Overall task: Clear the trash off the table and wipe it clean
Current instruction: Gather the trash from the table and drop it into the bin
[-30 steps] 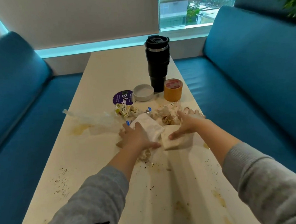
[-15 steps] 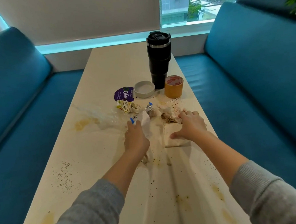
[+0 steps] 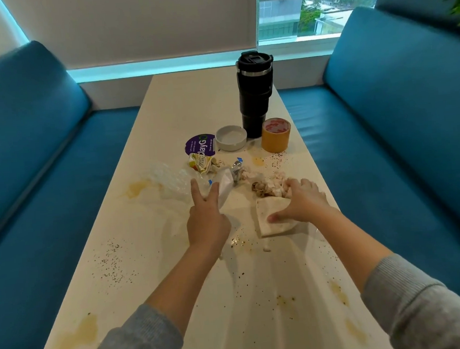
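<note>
Blue booth seats (image 3: pixel 398 108) are flanking a stained desk (image 3: pixel 191 103), w/ the trash sitting mid-desk. Tissue wad (image 3: pixel 270 185) is looking super light, soft, prob damp, so imo scooping it whole is beating pinching. Right hand (image 3: pixel 304 201) is curling over that wad, thumb pressing the flat napkin (image 3: pixel 274 221). Left hand (image 3: pixel 208 225) is pinching a white wrapper (image 3: pixel 224 186) upright, two fingers sticking out.

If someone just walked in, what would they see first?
Probably the two hands mid-table: the left hand holds up a white paper, and the right hand curls over crumpled tissues beside it. Then the tall black tumbler behind them, and the brown spills on the table near the front edge.
</note>
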### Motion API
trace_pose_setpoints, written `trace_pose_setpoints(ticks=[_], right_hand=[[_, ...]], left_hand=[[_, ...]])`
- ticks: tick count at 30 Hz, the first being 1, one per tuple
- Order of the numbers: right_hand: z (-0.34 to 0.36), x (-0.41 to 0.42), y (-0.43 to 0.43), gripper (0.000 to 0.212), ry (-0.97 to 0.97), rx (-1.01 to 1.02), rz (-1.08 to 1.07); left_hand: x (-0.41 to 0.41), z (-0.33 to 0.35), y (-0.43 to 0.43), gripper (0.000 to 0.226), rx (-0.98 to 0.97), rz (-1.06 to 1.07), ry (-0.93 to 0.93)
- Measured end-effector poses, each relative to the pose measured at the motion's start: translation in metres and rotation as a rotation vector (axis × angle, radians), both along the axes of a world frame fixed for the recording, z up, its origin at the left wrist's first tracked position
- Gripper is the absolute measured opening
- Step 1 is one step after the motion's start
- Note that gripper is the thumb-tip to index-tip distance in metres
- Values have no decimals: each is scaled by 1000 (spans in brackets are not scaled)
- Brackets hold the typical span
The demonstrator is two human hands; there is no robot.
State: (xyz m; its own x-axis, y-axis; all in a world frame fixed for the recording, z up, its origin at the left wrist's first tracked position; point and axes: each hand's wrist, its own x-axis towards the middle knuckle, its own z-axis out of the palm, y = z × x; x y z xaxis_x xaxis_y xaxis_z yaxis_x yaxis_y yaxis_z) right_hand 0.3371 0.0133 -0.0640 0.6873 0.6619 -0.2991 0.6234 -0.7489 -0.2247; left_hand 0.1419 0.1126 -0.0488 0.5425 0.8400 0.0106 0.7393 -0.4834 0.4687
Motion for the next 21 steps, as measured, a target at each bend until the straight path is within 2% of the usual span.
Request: trace_pose_setpoints(ticks=[3,7,8,12,17,21], right_hand=[[4,-2,0,119,-45,-20,24],[8,-4,-3,107,-30,-67,-3],[9,-5,-5,106,-8,-69,-14],[9,-11,-7,108,28,-79,-40],[3,-17,-11,111,58,-12,-77],[2,-20,-13,107,74,-49,-60]], left_hand=[[-2,13,1,65,-12,6,-38],[-3,22,0,24,36,2,-45],[-3,22,-1,22,42,0,-45],[-3,22,-1,30,2,20,-123],[-8,41,9,37,-204,104,-344],[-12,42,11,35,-152,-27,-239]])
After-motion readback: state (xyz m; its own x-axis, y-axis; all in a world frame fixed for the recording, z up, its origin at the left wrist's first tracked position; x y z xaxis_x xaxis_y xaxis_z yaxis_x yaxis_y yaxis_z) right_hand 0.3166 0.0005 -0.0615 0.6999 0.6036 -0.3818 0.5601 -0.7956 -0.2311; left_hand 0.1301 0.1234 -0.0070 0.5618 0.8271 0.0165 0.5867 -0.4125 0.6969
